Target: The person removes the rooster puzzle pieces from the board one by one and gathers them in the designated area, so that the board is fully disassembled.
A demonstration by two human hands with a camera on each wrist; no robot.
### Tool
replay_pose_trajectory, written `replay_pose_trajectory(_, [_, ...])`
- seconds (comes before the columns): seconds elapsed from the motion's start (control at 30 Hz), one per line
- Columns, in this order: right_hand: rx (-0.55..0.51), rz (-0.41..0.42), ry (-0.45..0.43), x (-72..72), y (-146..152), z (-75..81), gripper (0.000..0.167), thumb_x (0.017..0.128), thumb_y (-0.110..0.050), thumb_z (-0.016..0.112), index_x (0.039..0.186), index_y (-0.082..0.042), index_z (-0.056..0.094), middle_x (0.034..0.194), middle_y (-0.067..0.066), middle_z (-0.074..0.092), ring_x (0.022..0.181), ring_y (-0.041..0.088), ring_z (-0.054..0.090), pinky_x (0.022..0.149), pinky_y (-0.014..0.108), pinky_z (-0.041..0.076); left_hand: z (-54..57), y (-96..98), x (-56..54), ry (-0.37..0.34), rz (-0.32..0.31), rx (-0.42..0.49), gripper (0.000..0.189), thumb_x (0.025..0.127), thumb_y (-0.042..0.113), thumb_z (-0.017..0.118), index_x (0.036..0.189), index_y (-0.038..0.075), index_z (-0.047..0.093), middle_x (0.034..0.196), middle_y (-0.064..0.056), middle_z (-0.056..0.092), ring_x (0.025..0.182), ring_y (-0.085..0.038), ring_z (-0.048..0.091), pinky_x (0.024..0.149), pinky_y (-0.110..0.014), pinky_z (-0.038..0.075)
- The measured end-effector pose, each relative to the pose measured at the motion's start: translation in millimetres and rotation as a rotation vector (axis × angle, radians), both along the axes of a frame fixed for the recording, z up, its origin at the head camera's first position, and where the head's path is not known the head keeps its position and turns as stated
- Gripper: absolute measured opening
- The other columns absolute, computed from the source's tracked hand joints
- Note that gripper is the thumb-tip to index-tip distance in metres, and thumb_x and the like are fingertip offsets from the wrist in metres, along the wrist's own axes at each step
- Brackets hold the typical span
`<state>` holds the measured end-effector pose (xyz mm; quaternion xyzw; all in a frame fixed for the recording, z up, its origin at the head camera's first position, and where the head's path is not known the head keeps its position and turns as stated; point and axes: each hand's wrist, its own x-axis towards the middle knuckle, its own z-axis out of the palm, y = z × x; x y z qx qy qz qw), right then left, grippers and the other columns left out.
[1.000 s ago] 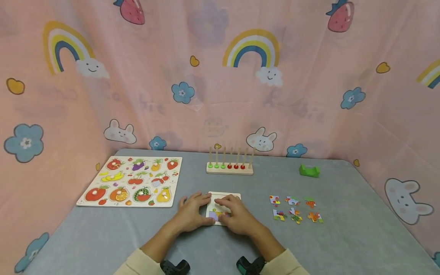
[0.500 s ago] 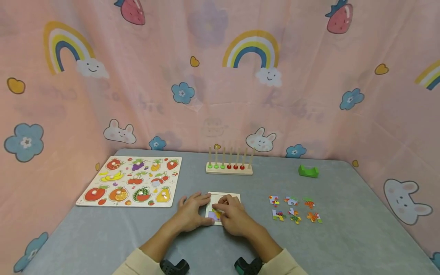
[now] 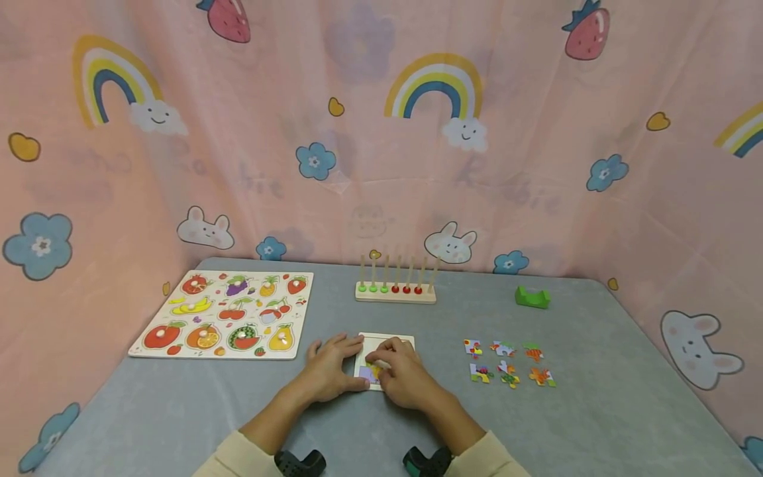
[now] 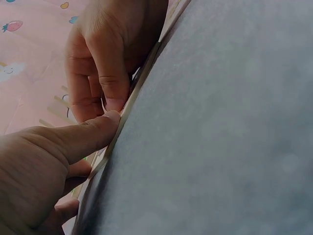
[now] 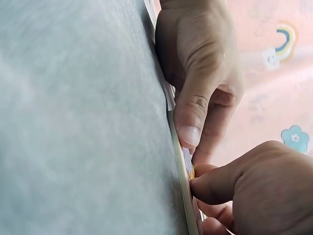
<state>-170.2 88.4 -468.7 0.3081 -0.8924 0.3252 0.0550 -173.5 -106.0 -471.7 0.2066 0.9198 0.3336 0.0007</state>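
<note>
A small wooden puzzle board (image 3: 371,342) lies flat in front of me, with purple and yellow pieces (image 3: 367,373) in its near part. My left hand (image 3: 326,372) grips it along the left side, fingers on the far left edge and thumb on the near rim. Over the board, my right hand (image 3: 406,376) pinches a partly hidden puzzle piece with thumb and index finger. In the right wrist view a bit of yellow (image 5: 190,171) shows by the right fingertips; the left thumb (image 5: 189,134) touches the board's edge. The right hand covers much of the board.
Several loose jigsaw pieces (image 3: 507,364) lie in two rows to the right. A fruit peg puzzle (image 3: 223,315) sits at the left. Behind the board stands a wooden bead counter (image 3: 396,296); a green block (image 3: 532,297) is at the back right.
The right hand's fingers have drawn in from spread to a tighter pinch and shifted slightly over the board. The left hand stays on the board. The head view drifts a little.
</note>
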Motion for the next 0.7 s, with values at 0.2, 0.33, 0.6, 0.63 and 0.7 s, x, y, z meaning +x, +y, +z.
replay_pose_trajectory(0.2, [-0.007, -0.025, 0.007, 0.4, -3.1, 1.1, 0.032, 0.077, 0.006, 0.058, 0.105, -0.005, 0.069, 0.104, 0.006, 0.052, 0.096, 0.026, 0.046, 0.082, 0.047, 0.037, -1.4, -1.4, -1.5, 0.008, 0.006, -0.003, 0.072, 0.07, 0.03, 0.086, 0.13, 0.0, 0.06, 0.14, -0.004, 0.052, 0.135, -0.034, 0.033, 0.102, -0.066, 0.008])
replay_pose_trajectory(0.33, [0.048, -0.032, 0.035, 0.3, -4.4, 1.8, 0.042, 0.078, 0.005, 0.057, 0.118, -0.001, 0.066, 0.103, 0.006, 0.051, 0.093, 0.024, 0.045, 0.078, 0.044, 0.037, -1.1, -1.5, -2.0, 0.003, 0.009, -0.001, 0.072, 0.071, 0.03, 0.086, 0.13, 0.001, 0.06, 0.14, -0.004, 0.051, 0.136, -0.034, 0.032, 0.102, -0.065, 0.007])
replay_pose_trajectory(0.6, [0.031, -0.021, 0.022, 1.1, -4.5, 1.8, 0.031, 0.078, 0.004, 0.057, 0.1, -0.009, 0.074, 0.1, 0.002, 0.05, 0.09, 0.023, 0.045, 0.074, 0.042, 0.036, -0.3, -1.1, -1.3, -0.006, 0.008, -0.004, 0.071, 0.071, 0.031, 0.086, 0.131, 0.002, 0.06, 0.14, -0.004, 0.051, 0.136, -0.034, 0.032, 0.102, -0.065, 0.007])
replay_pose_trajectory(0.63, [0.025, -0.028, 0.016, 0.8, -4.5, 1.3, 0.031, 0.078, 0.005, 0.057, 0.099, -0.009, 0.074, 0.1, 0.002, 0.05, 0.091, 0.023, 0.045, 0.076, 0.043, 0.037, 0.0, -0.8, -1.1, -0.01, 0.009, -0.006, 0.071, 0.071, 0.031, 0.086, 0.131, 0.002, 0.06, 0.14, -0.004, 0.051, 0.136, -0.034, 0.032, 0.103, -0.065, 0.007])
replay_pose_trajectory(0.7, [0.012, -0.039, 0.011, 0.1, -4.5, 0.4, 0.031, 0.078, 0.007, 0.057, 0.098, -0.009, 0.074, 0.1, 0.002, 0.051, 0.092, 0.025, 0.046, 0.077, 0.045, 0.037, 0.3, -0.1, -0.8, -0.01, 0.007, -0.01, 0.071, 0.071, 0.031, 0.086, 0.131, 0.002, 0.06, 0.14, -0.004, 0.051, 0.136, -0.034, 0.032, 0.102, -0.065, 0.007])
